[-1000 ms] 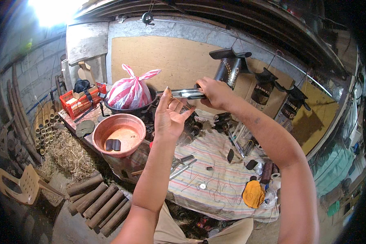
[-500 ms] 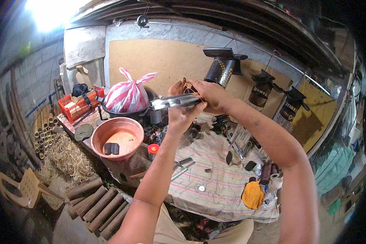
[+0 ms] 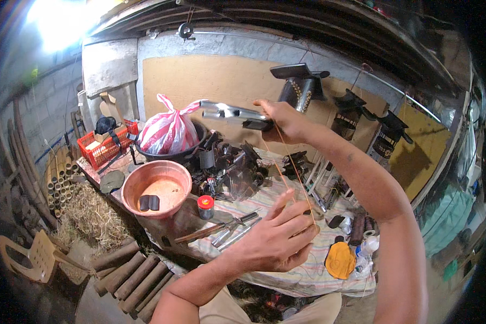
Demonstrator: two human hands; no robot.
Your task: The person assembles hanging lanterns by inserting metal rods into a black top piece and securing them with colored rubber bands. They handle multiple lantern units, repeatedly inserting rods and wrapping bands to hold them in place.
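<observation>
Raised over the far side of the table, my right hand [image 3: 287, 122] grips the end of some shiny silver metal tubes [image 3: 228, 112], which point left. A black piece [image 3: 257, 125] sits against their underside by my fingers. Thin orange cord [image 3: 295, 163] stretches from that hand down to my left hand [image 3: 278, 237], whose curled fingers hold it over the table's near middle. Exactly how the cord is fixed at the tubes is hidden by my right hand. Beneath the tubes, a pile of dark pieces [image 3: 235, 162] lies on the table.
The striped tablecloth [image 3: 259, 281] bears metal tools [image 3: 237, 229], a red-lidded jar [image 3: 205, 207] and an orange cloth [image 3: 340, 260]. A pinkish basin [image 3: 128, 189] holds two black pieces. Black lantern-like objects [image 3: 297, 92] hang at back right. Bamboo lengths [image 3: 137, 276] and a chair [image 3: 43, 254] stand lower left.
My left hand has left the tubes and come down toward me, drawing the orange cord out long. My right hand still holds the tubes, now raised slightly.
</observation>
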